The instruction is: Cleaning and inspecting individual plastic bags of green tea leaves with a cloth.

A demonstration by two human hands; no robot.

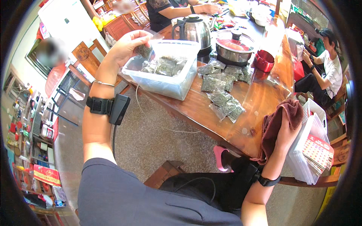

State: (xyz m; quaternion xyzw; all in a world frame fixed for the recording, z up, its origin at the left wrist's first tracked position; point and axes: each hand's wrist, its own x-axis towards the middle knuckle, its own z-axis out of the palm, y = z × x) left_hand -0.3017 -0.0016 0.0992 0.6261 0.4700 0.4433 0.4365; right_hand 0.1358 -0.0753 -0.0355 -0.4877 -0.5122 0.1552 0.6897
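Observation:
My left hand (130,47) pinches a small clear packet of dark dried bits (144,51) over the near left rim of a translucent plastic box (166,86), which holds similar packets (164,66). More such packets (218,81) lie loosely piled on the wooden table (211,120) right of the box. My right hand (287,132) is closed on a brown cloth (275,120) at the table's near right corner, beside stacked clear trays (301,162) with red printed cards (316,148) on top.
Behind the box stand a steel kettle (194,32), a lidded pot (232,51) and a red cup (264,60). A person in black (158,15) works at the far side, another in white (326,71) sits at right. A white cord (158,126) hangs below the table edge.

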